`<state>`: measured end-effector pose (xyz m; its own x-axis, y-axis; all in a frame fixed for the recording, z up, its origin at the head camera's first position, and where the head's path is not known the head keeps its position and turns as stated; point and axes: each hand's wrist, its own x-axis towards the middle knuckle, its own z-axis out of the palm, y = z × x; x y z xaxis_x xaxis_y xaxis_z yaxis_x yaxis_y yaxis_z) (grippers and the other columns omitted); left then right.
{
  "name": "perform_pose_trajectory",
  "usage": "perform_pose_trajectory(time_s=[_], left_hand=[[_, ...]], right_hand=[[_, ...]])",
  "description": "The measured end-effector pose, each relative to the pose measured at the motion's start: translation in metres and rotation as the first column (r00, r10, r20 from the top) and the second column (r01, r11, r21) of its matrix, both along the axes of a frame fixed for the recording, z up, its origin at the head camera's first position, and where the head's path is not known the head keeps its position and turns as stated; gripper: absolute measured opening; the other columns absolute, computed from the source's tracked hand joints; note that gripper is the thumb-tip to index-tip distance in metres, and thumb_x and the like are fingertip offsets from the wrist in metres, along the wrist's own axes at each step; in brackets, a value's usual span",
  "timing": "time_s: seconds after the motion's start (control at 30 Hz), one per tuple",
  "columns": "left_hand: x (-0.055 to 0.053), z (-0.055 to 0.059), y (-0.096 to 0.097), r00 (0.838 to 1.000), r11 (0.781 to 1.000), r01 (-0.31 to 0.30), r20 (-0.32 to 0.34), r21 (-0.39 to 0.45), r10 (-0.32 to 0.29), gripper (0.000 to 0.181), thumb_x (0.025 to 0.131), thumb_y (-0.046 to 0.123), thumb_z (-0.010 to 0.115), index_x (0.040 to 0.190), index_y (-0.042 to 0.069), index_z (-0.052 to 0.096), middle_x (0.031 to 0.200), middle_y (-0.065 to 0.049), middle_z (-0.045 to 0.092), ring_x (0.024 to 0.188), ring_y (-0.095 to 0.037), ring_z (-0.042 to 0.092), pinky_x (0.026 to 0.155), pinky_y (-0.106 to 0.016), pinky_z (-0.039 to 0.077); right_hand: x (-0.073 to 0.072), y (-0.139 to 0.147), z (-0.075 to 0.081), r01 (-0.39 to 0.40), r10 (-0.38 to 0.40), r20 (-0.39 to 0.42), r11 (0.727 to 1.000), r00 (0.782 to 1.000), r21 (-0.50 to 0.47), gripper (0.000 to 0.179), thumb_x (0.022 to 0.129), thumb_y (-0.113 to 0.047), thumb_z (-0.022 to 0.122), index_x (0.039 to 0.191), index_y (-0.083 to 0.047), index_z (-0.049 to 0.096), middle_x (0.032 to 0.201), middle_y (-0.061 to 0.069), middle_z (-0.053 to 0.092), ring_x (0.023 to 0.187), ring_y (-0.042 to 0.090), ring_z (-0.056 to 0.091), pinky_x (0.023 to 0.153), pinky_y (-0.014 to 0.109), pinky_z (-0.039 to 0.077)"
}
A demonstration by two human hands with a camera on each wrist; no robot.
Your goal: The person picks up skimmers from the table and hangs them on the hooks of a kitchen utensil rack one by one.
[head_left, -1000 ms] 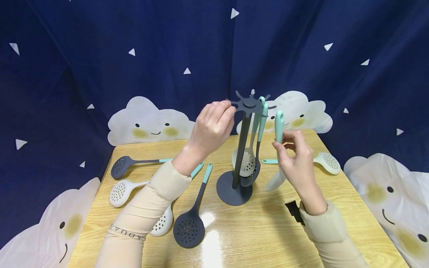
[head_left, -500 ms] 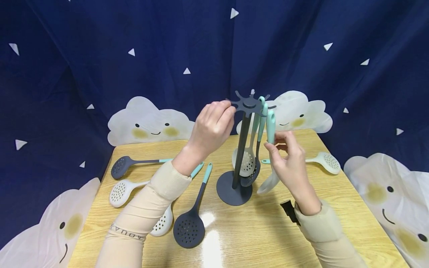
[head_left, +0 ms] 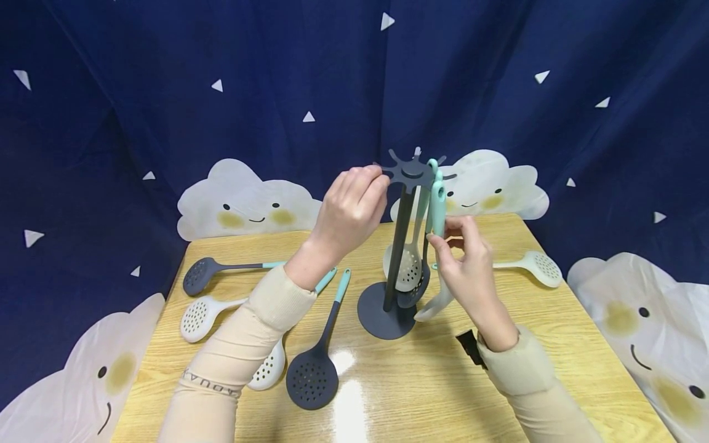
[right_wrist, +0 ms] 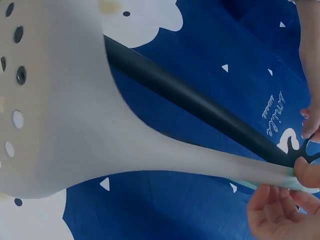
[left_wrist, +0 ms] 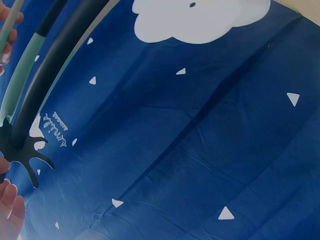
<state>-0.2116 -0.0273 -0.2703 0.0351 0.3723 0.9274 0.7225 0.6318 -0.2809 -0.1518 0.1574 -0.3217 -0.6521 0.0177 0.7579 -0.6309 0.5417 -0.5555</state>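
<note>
My left hand (head_left: 354,206) grips an arm of the dark rotating utensil rack's top (head_left: 412,173); its fingertips show at the left wrist view's edge. My right hand (head_left: 469,261) pinches the lower mint handle (head_left: 438,212) of a white skimmer, held upright just right of the rack. The skimmer's perforated head (right_wrist: 55,100) fills much of the right wrist view. Its handle's end, with a hanging hole, is close to the rack's arms; I cannot tell whether it touches one. A white skimmer (head_left: 408,271) and a dark slotted spoon (head_left: 416,294) hang from the rack.
On the wooden table (head_left: 399,394) lie a dark skimmer (head_left: 312,378), a dark slotted spoon (head_left: 200,275) and white skimmers (head_left: 197,319) at left, partly behind the left sleeve. Another white skimmer (head_left: 544,269) lies at right. A blue curtain (head_left: 332,74) hangs behind.
My right hand has moved left with the white skimmer, bringing its handle to the rack's edge, in front of the hanging utensils. The left hand has stayed on the rack.
</note>
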Motion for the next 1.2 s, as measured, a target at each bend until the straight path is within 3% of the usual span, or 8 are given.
perform_pose_trajectory(time_s=[0.77,1.2], left_hand=[[0.000,-0.001,0.000,1.000,1.000,-0.011,0.002,-0.004,0.011,0.006,0.081,-0.004,0.054,0.085,-0.003,0.059,0.090,-0.015,0.059,0.078,-0.027,0.057,0.066,-0.032,0.048],[0.000,-0.002,0.000,1.000,1.000,-0.009,0.018,0.000,0.009,0.007,0.080,-0.004,0.056,0.086,-0.004,0.059,0.090,-0.015,0.059,0.078,-0.027,0.057,0.067,-0.032,0.048]], right_hand=[[-0.008,-0.017,-0.011,0.040,-0.039,0.019,0.997,0.999,-0.058,0.020,0.079,0.004,0.065,0.095,0.006,0.053,0.084,0.017,0.060,0.074,0.024,0.060,0.063,0.011,0.043],[-0.008,-0.019,-0.010,0.098,-0.098,0.009,0.995,0.995,-0.004,0.023,0.078,0.000,0.067,0.095,0.006,0.053,0.083,0.016,0.060,0.073,0.022,0.062,0.061,0.020,0.051]])
